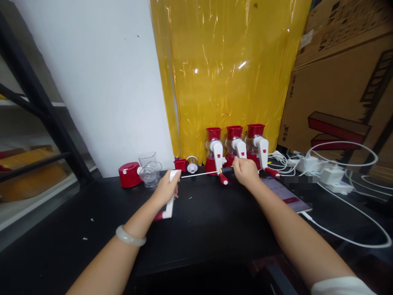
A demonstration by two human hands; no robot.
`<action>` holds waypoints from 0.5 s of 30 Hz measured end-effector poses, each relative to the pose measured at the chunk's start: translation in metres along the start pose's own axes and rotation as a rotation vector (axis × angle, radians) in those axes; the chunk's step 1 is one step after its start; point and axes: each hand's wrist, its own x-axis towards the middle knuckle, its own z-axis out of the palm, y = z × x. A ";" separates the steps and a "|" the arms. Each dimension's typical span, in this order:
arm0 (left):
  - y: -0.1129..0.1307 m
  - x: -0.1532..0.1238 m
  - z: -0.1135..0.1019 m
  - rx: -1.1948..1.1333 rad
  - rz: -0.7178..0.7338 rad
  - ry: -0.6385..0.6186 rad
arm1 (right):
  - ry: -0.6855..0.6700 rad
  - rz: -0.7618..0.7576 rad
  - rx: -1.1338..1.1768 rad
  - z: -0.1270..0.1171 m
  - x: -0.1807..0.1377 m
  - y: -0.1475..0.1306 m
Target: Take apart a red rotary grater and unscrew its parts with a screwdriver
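Leftmost on the black tabletop [101,221] sits a red base [129,175], joined to a clear body [149,172], hard and presumably the most brittle piece. Next, the left hand [167,186] has its fingers closed around the upper part of a white crank [169,208], whose red knob [158,216] points left; the crank looks light, stiff and smooth, best held along its flat arm. A metal drum [192,164] lies behind. The screwdriver [199,174] spans the hands, its tip at the crank's upper end, contact uncertain; its slim shaft seems rigid, its dark handle the natural hold. Three assembled graters [235,132] stand behind the right hand [245,170], which is fisted around that handle. Rightmost lie a phone [288,196] and white cables [346,237].
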 end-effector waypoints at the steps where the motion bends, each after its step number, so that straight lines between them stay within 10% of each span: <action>1: 0.000 0.000 0.002 -0.049 -0.038 -0.028 | 0.010 -0.008 0.002 -0.001 0.000 0.000; 8: 0.000 -0.001 0.002 -0.009 0.007 0.006 | 0.007 0.002 0.041 -0.003 0.000 -0.004; 15: 0.008 -0.007 -0.010 0.415 0.242 0.154 | -0.284 0.040 0.153 0.001 0.003 -0.001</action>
